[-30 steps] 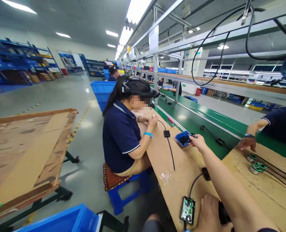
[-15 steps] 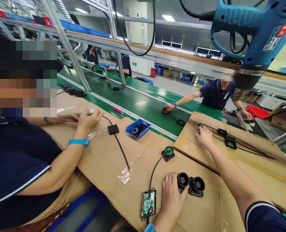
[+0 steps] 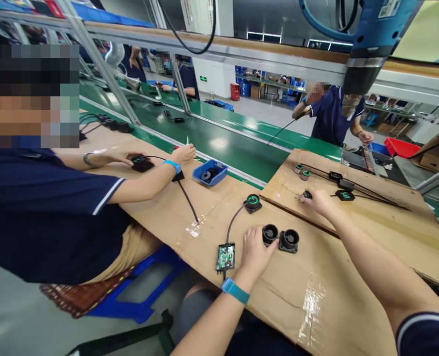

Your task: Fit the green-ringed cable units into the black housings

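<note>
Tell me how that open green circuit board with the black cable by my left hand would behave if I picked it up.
The circuit board looks flat and thin, so probably light and stiff. Its black cable curves loosely to a round part, so it would likely flop and drag that along. Exposed components suggest fragility.

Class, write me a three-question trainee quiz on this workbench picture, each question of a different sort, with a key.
1. True or false: the left hand rests against the pair of black round parts.
2. Multiple choice: the bare circuit board lies (A) in the blue tray, (B) on the cardboard left of the left hand, (C) on the green belt.
3. Fill in: the right hand reaches onto the raised ____ sheet, among small parts with black cables.

Key: 1 true; 2 B; 3 cardboard.
</note>
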Demonstrator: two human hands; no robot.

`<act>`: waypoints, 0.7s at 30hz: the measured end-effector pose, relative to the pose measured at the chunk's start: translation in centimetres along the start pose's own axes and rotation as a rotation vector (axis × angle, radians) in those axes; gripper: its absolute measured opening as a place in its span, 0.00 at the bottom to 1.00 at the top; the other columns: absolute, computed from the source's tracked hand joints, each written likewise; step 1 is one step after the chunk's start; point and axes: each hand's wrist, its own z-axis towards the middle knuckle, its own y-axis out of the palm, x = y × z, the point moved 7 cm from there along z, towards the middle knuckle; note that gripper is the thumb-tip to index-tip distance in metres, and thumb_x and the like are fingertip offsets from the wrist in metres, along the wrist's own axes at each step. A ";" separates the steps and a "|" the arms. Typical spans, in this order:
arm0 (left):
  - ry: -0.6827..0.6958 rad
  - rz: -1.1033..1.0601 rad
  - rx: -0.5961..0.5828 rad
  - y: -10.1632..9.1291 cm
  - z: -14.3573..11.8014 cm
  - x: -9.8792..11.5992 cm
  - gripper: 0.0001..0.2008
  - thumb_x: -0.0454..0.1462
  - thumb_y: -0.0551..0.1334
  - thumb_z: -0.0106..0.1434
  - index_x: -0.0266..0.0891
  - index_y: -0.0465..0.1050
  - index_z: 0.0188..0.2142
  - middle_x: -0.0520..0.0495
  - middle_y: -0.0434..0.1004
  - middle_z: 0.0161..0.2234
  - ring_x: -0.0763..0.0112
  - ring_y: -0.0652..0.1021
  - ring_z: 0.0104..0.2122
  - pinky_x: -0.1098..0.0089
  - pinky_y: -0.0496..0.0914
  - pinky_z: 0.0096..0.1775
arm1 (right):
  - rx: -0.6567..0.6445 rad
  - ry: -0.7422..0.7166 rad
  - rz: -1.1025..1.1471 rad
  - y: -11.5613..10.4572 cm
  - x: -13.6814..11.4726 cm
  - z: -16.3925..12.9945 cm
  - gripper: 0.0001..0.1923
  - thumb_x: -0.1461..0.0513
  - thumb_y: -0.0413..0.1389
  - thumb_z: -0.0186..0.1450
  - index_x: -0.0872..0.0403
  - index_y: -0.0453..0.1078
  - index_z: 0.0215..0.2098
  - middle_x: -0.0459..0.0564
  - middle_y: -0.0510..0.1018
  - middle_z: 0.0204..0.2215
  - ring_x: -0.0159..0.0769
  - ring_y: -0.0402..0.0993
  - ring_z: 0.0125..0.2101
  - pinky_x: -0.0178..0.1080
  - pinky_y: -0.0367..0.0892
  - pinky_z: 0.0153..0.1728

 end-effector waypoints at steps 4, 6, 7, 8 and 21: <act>0.029 0.006 0.020 -0.1 -0.1 -0.1 0.19 0.39 0.70 0.59 0.41 0.65 0.46 0.44 0.73 0.45 0.55 0.72 0.47 0.56 0.69 0.50 | -0.001 -0.016 0.100 -0.6 -1.5 -10.3 0.18 0.56 0.62 0.65 0.54 0.72 0.51 0.55 0.80 0.42 0.44 0.76 0.43 0.38 0.66 0.43; 0.032 0.014 0.039 -0.1 -0.3 -0.2 0.20 0.41 0.71 0.58 0.40 0.65 0.45 0.44 0.73 0.43 0.55 0.73 0.47 0.56 0.69 0.50 | -0.035 0.001 0.156 0.5 -3.2 -15.1 0.22 0.57 0.64 0.62 0.54 0.71 0.53 0.55 0.79 0.41 0.45 0.76 0.41 0.40 0.67 0.42; 0.028 0.023 0.045 -0.1 -0.3 -0.2 0.21 0.43 0.71 0.57 0.40 0.66 0.45 0.43 0.73 0.42 0.54 0.73 0.46 0.56 0.70 0.50 | -0.062 0.010 0.169 1.3 -4.2 -17.2 0.24 0.58 0.65 0.61 0.54 0.70 0.54 0.55 0.79 0.39 0.45 0.76 0.39 0.40 0.68 0.40; 0.021 0.038 0.048 -0.1 -0.5 -0.3 0.23 0.45 0.72 0.55 0.40 0.66 0.44 0.43 0.73 0.42 0.53 0.73 0.46 0.55 0.70 0.50 | -0.089 0.014 0.175 2.3 -5.3 -19.0 0.23 0.58 0.66 0.60 0.54 0.70 0.53 0.55 0.79 0.38 0.46 0.76 0.39 0.41 0.68 0.39; -0.005 -0.095 -0.047 -1.1 -3.6 0.5 0.26 0.45 0.70 0.57 0.41 0.67 0.52 0.42 0.74 0.50 0.54 0.74 0.53 0.51 0.69 0.57 | -0.038 0.064 0.670 6.1 -6.9 -25.6 0.27 0.60 0.59 0.65 0.55 0.64 0.62 0.59 0.77 0.50 0.47 0.75 0.48 0.47 0.69 0.51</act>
